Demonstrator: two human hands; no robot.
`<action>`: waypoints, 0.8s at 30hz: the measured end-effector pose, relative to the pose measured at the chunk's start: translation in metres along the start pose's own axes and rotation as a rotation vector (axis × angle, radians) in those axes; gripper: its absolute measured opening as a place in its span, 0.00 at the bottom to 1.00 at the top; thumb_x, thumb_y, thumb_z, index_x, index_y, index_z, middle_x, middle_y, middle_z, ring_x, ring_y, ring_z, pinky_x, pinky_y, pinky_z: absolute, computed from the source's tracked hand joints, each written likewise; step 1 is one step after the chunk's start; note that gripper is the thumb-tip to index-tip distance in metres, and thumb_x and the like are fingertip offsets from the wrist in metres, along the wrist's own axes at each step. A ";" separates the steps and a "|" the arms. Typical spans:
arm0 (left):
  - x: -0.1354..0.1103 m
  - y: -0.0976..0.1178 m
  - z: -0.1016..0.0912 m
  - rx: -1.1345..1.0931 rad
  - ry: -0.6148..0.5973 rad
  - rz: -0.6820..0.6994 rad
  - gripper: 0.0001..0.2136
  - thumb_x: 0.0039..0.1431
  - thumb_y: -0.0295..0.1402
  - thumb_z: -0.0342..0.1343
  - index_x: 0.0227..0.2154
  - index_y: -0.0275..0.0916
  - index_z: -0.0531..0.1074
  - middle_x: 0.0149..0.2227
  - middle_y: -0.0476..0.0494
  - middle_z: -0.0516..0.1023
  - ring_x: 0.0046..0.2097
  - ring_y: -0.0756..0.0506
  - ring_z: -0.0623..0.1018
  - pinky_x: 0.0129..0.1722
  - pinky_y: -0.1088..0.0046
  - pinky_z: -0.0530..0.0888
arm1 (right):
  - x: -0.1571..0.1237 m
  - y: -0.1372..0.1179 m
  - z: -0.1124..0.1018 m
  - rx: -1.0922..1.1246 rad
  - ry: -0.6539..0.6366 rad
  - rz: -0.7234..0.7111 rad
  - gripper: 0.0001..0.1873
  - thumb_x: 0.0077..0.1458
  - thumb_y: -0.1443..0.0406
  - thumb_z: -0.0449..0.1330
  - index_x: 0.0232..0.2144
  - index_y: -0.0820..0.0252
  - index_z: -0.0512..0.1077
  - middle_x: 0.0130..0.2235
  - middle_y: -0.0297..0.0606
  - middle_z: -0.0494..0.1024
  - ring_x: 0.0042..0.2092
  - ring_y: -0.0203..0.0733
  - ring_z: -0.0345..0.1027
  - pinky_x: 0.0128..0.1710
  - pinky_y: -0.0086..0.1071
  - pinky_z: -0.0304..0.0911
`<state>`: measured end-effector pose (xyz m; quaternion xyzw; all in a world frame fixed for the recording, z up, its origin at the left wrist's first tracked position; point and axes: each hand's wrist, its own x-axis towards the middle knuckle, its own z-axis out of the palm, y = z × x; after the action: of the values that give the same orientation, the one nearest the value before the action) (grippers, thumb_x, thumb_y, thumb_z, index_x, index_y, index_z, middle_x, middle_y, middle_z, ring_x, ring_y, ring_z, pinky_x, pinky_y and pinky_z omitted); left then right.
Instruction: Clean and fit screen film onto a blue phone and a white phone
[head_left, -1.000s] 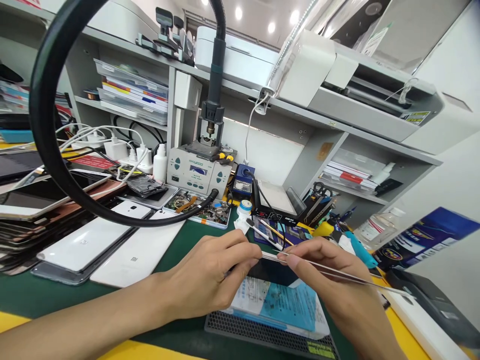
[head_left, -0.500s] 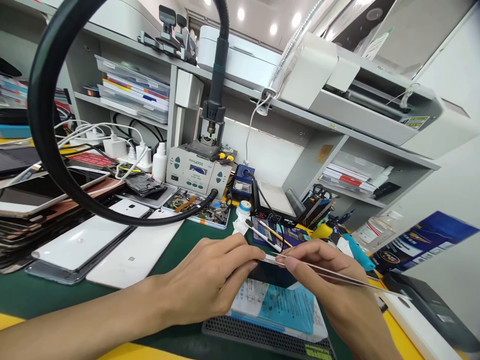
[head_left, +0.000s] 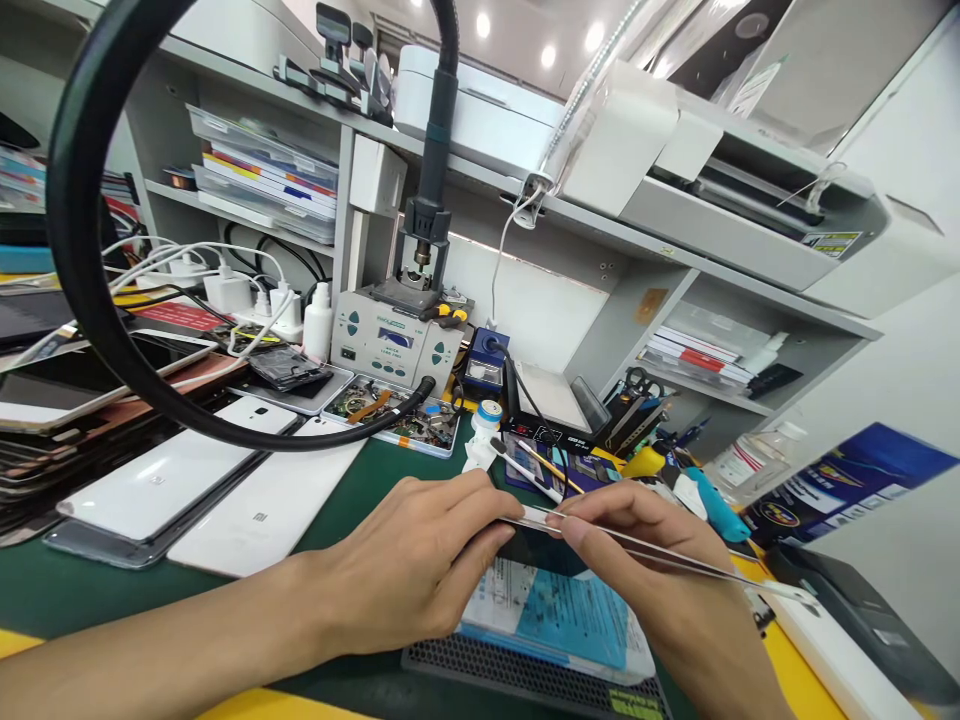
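My left hand [head_left: 420,560] pinches the edge of a thin dark phone part [head_left: 541,548] held just above the bench. My right hand [head_left: 660,570] is closed on slim metal tweezers [head_left: 675,555], whose tips meet the part's top edge right at my left fingertips. Under both hands lies a blue and white sheet [head_left: 559,610] on a black perforated mat [head_left: 525,675].
White phone back covers [head_left: 225,490] and a stack of screens [head_left: 67,400] fill the left. A hot-air station [head_left: 397,340] with a black hose [head_left: 82,280] stands behind, beside a parts tray [head_left: 397,415]. Tools and a bottle [head_left: 750,455] crowd the right, under shelves.
Both hands have shifted very slightly; the tweezers stay at the part's edge. The view has drifted a little.
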<state>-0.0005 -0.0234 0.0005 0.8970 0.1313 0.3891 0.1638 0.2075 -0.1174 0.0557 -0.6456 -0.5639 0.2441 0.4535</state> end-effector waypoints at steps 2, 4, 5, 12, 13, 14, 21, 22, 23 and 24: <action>0.000 0.000 0.000 -0.001 0.001 0.002 0.09 0.73 0.27 0.47 0.50 0.42 0.67 0.38 0.49 0.73 0.34 0.47 0.73 0.31 0.70 0.63 | 0.000 0.000 0.000 -0.001 -0.003 0.001 0.08 0.57 0.57 0.69 0.32 0.53 0.80 0.36 0.34 0.84 0.34 0.40 0.74 0.33 0.29 0.68; 0.001 -0.001 0.000 0.000 0.005 0.004 0.09 0.73 0.27 0.47 0.51 0.42 0.68 0.38 0.49 0.73 0.34 0.47 0.73 0.32 0.70 0.63 | 0.000 0.000 0.000 0.005 -0.007 0.003 0.07 0.57 0.57 0.69 0.32 0.53 0.79 0.37 0.34 0.85 0.34 0.40 0.75 0.33 0.29 0.69; 0.001 -0.001 0.000 0.000 0.004 0.006 0.09 0.73 0.27 0.48 0.51 0.42 0.68 0.38 0.49 0.73 0.35 0.47 0.73 0.32 0.70 0.63 | 0.000 0.000 0.000 0.008 -0.006 0.003 0.07 0.57 0.58 0.69 0.31 0.53 0.79 0.37 0.35 0.85 0.35 0.40 0.75 0.33 0.29 0.69; -0.001 0.001 0.000 0.026 0.008 0.027 0.11 0.73 0.27 0.47 0.53 0.42 0.67 0.39 0.48 0.74 0.36 0.46 0.75 0.33 0.70 0.65 | 0.000 0.002 -0.003 0.010 0.014 0.005 0.07 0.57 0.58 0.69 0.31 0.53 0.79 0.37 0.36 0.85 0.36 0.42 0.75 0.33 0.31 0.68; -0.001 0.001 0.000 0.031 0.006 0.031 0.11 0.73 0.27 0.47 0.54 0.42 0.67 0.40 0.48 0.74 0.37 0.46 0.75 0.33 0.70 0.65 | 0.000 0.002 -0.003 0.016 0.015 0.008 0.07 0.57 0.58 0.69 0.31 0.53 0.79 0.37 0.36 0.84 0.36 0.42 0.75 0.33 0.31 0.68; -0.001 0.001 0.000 0.034 0.004 0.035 0.11 0.73 0.26 0.47 0.54 0.42 0.67 0.40 0.48 0.74 0.37 0.46 0.76 0.33 0.70 0.65 | 0.000 0.002 -0.004 0.021 0.016 0.010 0.08 0.56 0.58 0.69 0.30 0.54 0.79 0.36 0.35 0.84 0.35 0.42 0.74 0.33 0.31 0.68; -0.003 -0.002 0.000 0.047 -0.056 0.064 0.18 0.70 0.23 0.46 0.60 0.43 0.64 0.42 0.45 0.73 0.39 0.45 0.76 0.32 0.70 0.65 | 0.000 0.003 -0.004 0.020 0.027 0.016 0.09 0.56 0.57 0.69 0.30 0.54 0.79 0.34 0.35 0.83 0.32 0.40 0.72 0.31 0.31 0.65; -0.003 -0.002 -0.001 0.050 -0.065 0.060 0.20 0.70 0.22 0.46 0.60 0.44 0.64 0.42 0.45 0.73 0.39 0.45 0.76 0.32 0.70 0.65 | 0.000 0.003 -0.004 0.027 0.024 0.017 0.09 0.57 0.57 0.68 0.30 0.55 0.78 0.34 0.35 0.83 0.32 0.40 0.72 0.31 0.31 0.65; -0.003 -0.002 -0.001 0.053 -0.075 0.056 0.21 0.69 0.22 0.46 0.61 0.45 0.64 0.42 0.45 0.73 0.39 0.45 0.76 0.32 0.70 0.66 | 0.000 0.003 -0.004 0.033 0.022 0.017 0.09 0.57 0.57 0.68 0.30 0.55 0.78 0.33 0.35 0.83 0.32 0.40 0.72 0.31 0.31 0.65; -0.003 -0.001 -0.002 0.058 -0.086 0.053 0.22 0.68 0.21 0.46 0.61 0.46 0.63 0.43 0.46 0.73 0.39 0.45 0.76 0.33 0.70 0.66 | 0.001 0.003 -0.004 0.038 0.020 0.019 0.09 0.57 0.57 0.69 0.29 0.55 0.78 0.33 0.35 0.82 0.32 0.40 0.71 0.31 0.31 0.65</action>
<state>-0.0038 -0.0230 -0.0004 0.9204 0.1116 0.3504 0.1328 0.2126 -0.1181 0.0555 -0.6447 -0.5482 0.2525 0.4691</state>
